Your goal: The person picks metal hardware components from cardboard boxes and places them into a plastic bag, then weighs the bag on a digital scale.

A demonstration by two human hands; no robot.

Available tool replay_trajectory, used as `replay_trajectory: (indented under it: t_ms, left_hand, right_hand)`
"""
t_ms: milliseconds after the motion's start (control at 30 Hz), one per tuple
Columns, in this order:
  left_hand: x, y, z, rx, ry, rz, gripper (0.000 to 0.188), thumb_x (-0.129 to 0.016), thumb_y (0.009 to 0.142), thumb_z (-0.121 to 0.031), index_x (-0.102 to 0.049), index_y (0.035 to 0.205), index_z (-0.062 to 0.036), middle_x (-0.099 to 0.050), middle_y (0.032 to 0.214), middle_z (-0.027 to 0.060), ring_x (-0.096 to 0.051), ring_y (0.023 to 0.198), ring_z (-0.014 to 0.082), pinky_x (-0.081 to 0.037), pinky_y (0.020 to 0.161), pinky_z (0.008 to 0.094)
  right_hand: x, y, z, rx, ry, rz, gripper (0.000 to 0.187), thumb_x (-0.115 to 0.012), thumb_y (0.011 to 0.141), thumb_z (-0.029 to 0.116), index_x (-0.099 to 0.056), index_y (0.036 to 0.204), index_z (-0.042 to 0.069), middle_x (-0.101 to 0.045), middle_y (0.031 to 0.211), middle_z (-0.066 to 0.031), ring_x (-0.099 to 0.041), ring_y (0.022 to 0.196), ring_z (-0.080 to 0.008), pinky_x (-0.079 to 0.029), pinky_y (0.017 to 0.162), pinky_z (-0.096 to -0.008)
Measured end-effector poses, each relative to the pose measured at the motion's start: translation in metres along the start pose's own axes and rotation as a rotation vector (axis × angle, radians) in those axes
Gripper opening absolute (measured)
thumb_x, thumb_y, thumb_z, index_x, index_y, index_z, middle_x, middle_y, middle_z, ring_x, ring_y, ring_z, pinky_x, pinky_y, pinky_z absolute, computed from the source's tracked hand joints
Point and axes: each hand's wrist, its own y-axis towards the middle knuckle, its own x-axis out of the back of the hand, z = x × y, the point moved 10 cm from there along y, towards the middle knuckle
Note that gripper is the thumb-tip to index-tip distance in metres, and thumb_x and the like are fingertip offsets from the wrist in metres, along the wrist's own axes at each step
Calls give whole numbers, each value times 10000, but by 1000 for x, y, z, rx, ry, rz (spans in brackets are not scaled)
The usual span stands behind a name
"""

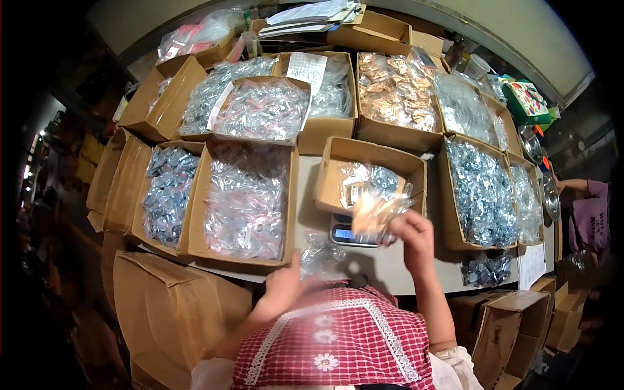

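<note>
My right hand (pixel 414 237) holds 1 blurred clear bag (pixel 377 208) over scale (pixel 351 233); left hand (pixel 284 284) pinches 2nd bag (pixel 322 255), table (pixel 390 260) front edge; contents unclear.

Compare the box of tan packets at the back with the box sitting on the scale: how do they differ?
The box of tan packets is heaped full; the box on the scale holds only a few packets. The first sits among the back boxes; the second rests on the digital scale beside the right hand. Both are open brown cardboard.

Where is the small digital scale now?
In the head view, the scale sits on the table just right of centre, below the right hand, in front of a small cardboard box.
</note>
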Motion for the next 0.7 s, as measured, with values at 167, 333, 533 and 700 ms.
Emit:
replay_trajectory:
  t_ms: [167,333,533,700]
  left_hand:
    - [-6,4,7,-11,-57,-25,797,-689,862,-520,-337,1405,-56,-668,753,250,-678,737,441,-529,620,508]
    - [-2,-3,7,-9,-147,-78,657,-706,861,-466,-422,1317,-88,-677,801,249,-671,769,454,-529,645,516]
    - [-3,-10,9,-56,-238,-130,556,-707,865,-404,-463,1262,-101,-683,829,211,-672,804,422,-529,684,494]
    - [-11,-10,19,-51,-311,-147,459,-704,858,-357,-503,1211,-144,-681,874,203,-667,827,417,-519,687,490]
  right_hand:
    - [-7,7,-20,-109,-179,53,278,-568,1004,266,-659,993,3,-691,848,-68,-638,691,-104,-489,554,-238]
    - [-38,-7,-133,-82,-1401,367,518,-642,888,533,-671,888,16,-689,766,-206,-684,737,-406,-553,662,-455]
    - [-59,-9,-163,86,-1393,412,360,-668,830,396,-643,791,39,-662,717,-201,-662,678,-383,-530,626,-469]
    - [-23,-13,-113,-223,-675,245,211,-685,803,212,-613,785,14,-636,646,-94,-635,599,-171,-495,557,-331]
